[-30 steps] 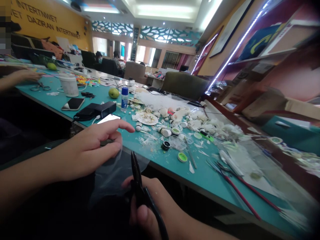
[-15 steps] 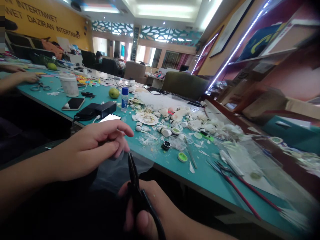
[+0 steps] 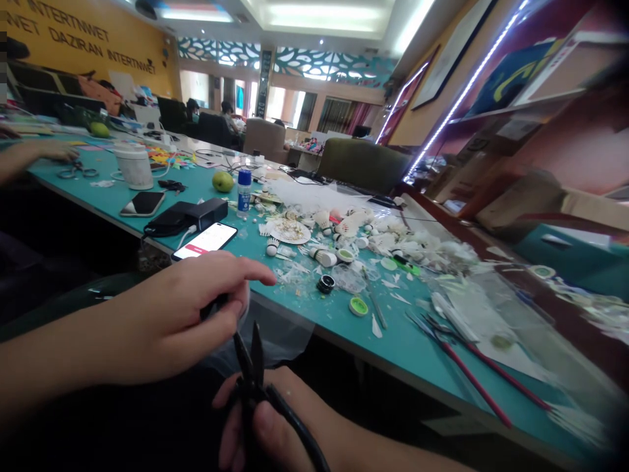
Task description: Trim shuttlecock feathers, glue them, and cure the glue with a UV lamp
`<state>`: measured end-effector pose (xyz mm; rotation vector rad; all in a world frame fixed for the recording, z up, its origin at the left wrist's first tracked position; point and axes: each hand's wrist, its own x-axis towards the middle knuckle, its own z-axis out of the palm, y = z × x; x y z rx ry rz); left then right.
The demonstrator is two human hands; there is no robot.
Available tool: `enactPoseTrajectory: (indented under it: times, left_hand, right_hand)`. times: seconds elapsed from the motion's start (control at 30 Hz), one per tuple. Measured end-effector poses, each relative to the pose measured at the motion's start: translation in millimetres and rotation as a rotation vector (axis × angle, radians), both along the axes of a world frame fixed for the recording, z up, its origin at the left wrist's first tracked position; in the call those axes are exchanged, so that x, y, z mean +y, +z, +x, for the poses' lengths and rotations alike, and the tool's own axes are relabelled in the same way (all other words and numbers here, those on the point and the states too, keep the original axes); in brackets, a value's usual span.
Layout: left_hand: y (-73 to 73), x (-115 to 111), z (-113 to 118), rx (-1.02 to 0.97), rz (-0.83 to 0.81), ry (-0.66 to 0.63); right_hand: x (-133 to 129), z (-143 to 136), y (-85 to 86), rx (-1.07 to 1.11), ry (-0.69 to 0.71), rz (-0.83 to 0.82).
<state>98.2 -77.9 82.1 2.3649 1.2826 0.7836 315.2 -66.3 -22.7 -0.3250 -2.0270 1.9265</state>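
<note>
My right hand [image 3: 275, 419] is wrapped round the handles of black scissors [image 3: 251, 364], low in front of me. Their blades stand apart and point up toward my left hand [image 3: 196, 308]. The index finger of that hand stretches forward while the thumb and other fingers are curled together; whatever they hold is hidden. Beneath both hands a sheet of clear plastic film [image 3: 282, 328] hangs at the table's edge. A lit phone [image 3: 209, 240] lies just behind my left hand. Beyond the fingertips are a black ring-shaped cap [image 3: 325, 283] and a green-lined cap [image 3: 358, 306].
On the green table [image 3: 314, 308] lie shuttlecocks [image 3: 322, 257], loose feathers [image 3: 422, 242], a white plate [image 3: 289, 231], a glue bottle [image 3: 244, 195] and a green fruit [image 3: 223, 181]. Long red-handled tools [image 3: 472, 380] lie at right. Another person's hand [image 3: 59, 151] is near scissors at far left.
The scissors' blades have opened, and my right hand has shifted slightly left. My left hand has moved lower and a little right, uncovering more of the lit phone.
</note>
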Motion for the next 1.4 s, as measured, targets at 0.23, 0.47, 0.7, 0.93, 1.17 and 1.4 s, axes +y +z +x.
enactPoseTrajectory:
  times: [0.23, 0.47, 0.7, 0.93, 1.17, 1.4]
  left_hand:
    - [-6.0, -10, 8, -0.091, 0.102, 0.044]
    - [-11.8, -14, 11, -0.07, 0.148, 0.02]
    - [-12.2, -14, 11, -0.076, 0.13, 0.053]
    - [-14.1, -8, 10, 0.017, 0.119, -0.081]
    - [-14.8, -8, 10, -0.039, 0.065, -0.077]
    - [-20.4, -5, 13, -0.2, -0.044, 0.015]
  right_hand:
    - [2, -2, 0.3, 0.01, -0.028, 0.059]
    - [4, -1, 0.4, 0.092, -0.061, 0.205]
    - [4, 1, 6.7, 0.111, -0.156, 0.258]
    - [3, 2, 22.4, 0.091, -0.175, 0.299]
    - [4, 3, 26.0, 0.123, -0.231, 0.315]
    - [5, 3, 30.1, 0.127, -0.263, 0.37]
